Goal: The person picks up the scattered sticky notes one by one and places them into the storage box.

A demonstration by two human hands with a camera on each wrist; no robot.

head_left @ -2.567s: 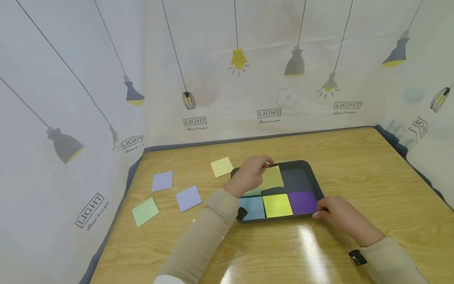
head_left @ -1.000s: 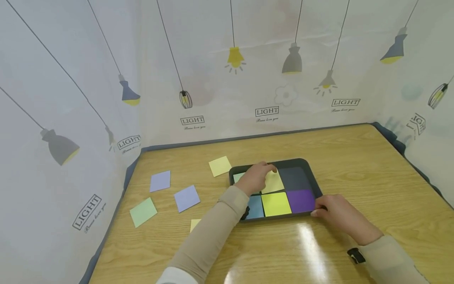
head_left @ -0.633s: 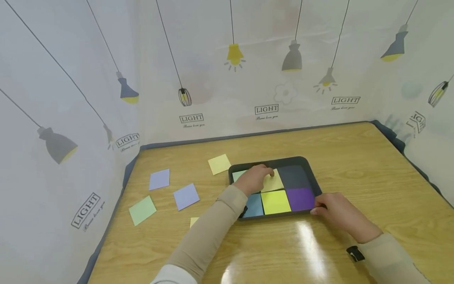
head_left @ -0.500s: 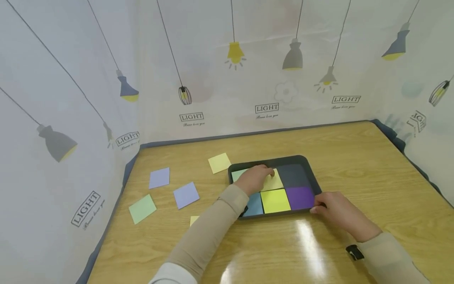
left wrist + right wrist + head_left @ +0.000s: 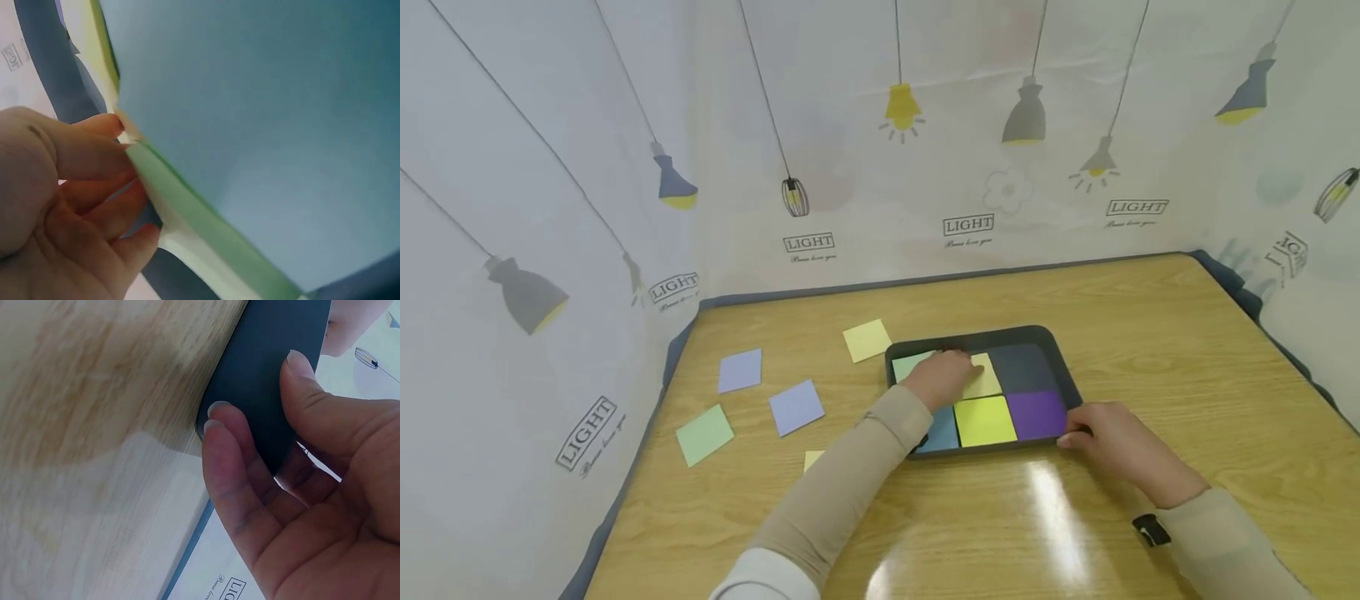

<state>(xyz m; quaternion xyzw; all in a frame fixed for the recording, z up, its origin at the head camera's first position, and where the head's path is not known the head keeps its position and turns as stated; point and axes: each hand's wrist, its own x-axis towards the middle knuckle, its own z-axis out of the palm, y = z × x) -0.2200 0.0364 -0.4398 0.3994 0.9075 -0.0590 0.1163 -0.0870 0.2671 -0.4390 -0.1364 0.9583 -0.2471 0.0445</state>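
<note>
A dark tray (image 5: 1026, 335) holds square sticky notes laid in two rows. Its near row has a blue note (image 5: 943, 433), a bright yellow note (image 5: 985, 421) and a purple note (image 5: 1036, 414). In the far row lie a pale green note (image 5: 910, 364) and a pale yellow note (image 5: 989, 373). My left hand (image 5: 942, 379) reaches over the far row, fingertips on the pale yellow note; in the left wrist view the fingers (image 5: 94, 156) lie by the green and yellow notes' edges. My right hand (image 5: 1108, 437) grips the tray's near right corner, thumb and fingers on its wall in the right wrist view.
On the wooden table (image 5: 1187, 350), left of the tray, lie two lavender notes (image 5: 797, 407), a green note (image 5: 704, 435) and a pale yellow note (image 5: 867, 340). Another yellow note (image 5: 812, 459) is partly under the left sleeve. A printed curtain (image 5: 850, 167) encloses the table.
The pale yellow note, raised in my left hand at first, now lies flat in the far row's middle spot. My left hand then shifted slightly left. The right hand keeps its corner grip.
</note>
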